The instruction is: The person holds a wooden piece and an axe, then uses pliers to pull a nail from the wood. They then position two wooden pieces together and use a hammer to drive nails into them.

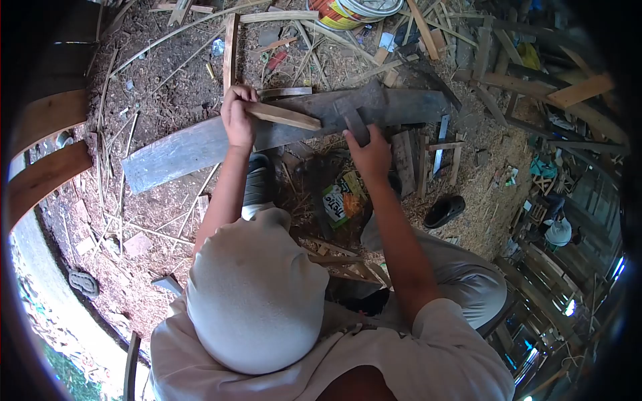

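My left hand [239, 115] is closed around the near end of a light wooden strip [287, 116], which points right across a long grey plank [180, 150]. A second wooden strip [231, 53] runs away from the same hand, and a short wooden piece [279, 16] lies across its far end. My right hand [370, 155] grips a dark hammer [357, 127], its head over the plank just right of the strip's tip. A dark block [370, 98] shows on the plank behind the hammer.
A green packet [341, 202] lies between the legs below the plank. A dark shoe [445, 211] rests on the ground at right. Scrap wood [528, 80] is piled at upper right, and a colourful bucket [354, 12] stands at the top. Another person [558, 230] is far right.
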Demonstrator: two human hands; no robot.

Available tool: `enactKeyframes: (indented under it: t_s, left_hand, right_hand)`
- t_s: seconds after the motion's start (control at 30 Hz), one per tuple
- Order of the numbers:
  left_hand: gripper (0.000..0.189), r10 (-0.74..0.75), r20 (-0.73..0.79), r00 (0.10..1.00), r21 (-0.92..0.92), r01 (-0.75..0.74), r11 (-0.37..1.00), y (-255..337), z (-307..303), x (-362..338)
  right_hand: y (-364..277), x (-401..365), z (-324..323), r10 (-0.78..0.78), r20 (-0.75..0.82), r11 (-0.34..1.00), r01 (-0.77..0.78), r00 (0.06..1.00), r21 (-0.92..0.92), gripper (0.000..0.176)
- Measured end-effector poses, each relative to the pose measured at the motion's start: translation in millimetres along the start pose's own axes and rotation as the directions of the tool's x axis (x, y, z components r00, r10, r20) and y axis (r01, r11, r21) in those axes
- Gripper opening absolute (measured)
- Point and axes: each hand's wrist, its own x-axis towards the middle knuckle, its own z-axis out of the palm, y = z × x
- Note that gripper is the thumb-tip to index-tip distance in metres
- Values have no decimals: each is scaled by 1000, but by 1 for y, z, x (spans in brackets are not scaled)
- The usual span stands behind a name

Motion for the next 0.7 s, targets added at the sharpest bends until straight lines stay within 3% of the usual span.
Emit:
enactKeyframes:
  t_s: [0.03,0.1,0.17,0.2,0.23,0.3,0.33,0.37,0.43,0.57,0.63,0.7]
  left_hand:
    - [7,19,72,997,195,-33,980,-1,-8,-7]
    - [13,5,59,998,191,-16,981,5,-17,-15]
    - [16,129,221,967,612,-241,753,21,-22,-20]
    - [24,108,356,928,689,-338,641,34,-25,-20]
    - [24,108,356,928,689,-339,640,48,-18,-20]
    - [38,-41,669,742,678,-586,444,67,-1,-23]
    - [56,-124,690,713,685,-588,430,66,0,-27]
    - [56,-123,692,711,683,-590,432,62,-1,-32]
    - [64,-140,733,665,675,-688,265,52,-6,-36]
    - [53,-235,742,627,669,-676,309,42,-24,-35]
    - [50,-213,712,669,700,-651,293,51,-27,-34]
    - [48,-190,677,711,732,-624,275,68,-31,-28]
  right_hand:
    - [7,-4,4,15,61,997,-10,998,-72,49]
    - [16,-12,12,46,135,998,-39,990,-49,51]
    - [22,-18,18,75,208,997,-71,975,-26,53]
    - [20,-20,18,87,287,993,-105,954,46,54]
    - [17,-20,15,91,365,984,-141,927,112,55]
    - [8,-15,6,137,427,960,-226,894,165,55]
    - [4,-14,1,178,490,925,-314,853,211,55]
    - [7,-14,2,180,488,925,-315,854,211,55]
    - [17,-13,10,146,428,950,-247,892,190,55]
    - [25,-14,10,167,514,876,-366,841,314,40]
    - [11,-19,-8,58,685,541,-599,727,590,31]
    - [-12,-27,-29,39,708,487,-632,705,602,30]
